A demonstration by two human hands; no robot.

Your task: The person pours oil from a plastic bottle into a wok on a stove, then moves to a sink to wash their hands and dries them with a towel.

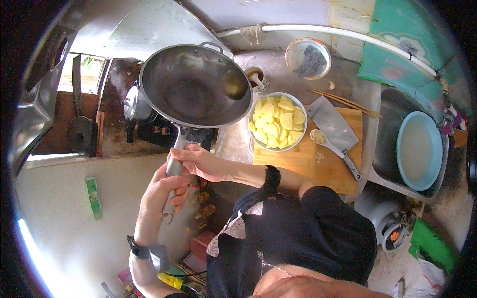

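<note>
My left hand point(166, 188) is closed around the lower part of the long grey handle of a dark wok point(186, 89). Higher up, near the pan, my right hand point(197, 161) grips the same handle. The wok is held up above a black gas stove point(175, 138), hiding much of it. A small pool of yellowish liquid point(234, 87), like oil, lies at the right side of the wok's inner wall. To the right stands a bowl point(250, 146) heaped with sliced potatoes point(277, 121), apart from both hands.
A lidded pot point(136, 104) steams behind the wok. On a wooden cutting board point(290, 167) lie a cleaver point(331, 119) and a spoon point(328, 143) with chopped garlic. Chopsticks point(346, 104), a spoon-holding mug point(259, 80) and a bucket point(308, 59) stand behind. A blue basin point(419, 149) sits in the sink.
</note>
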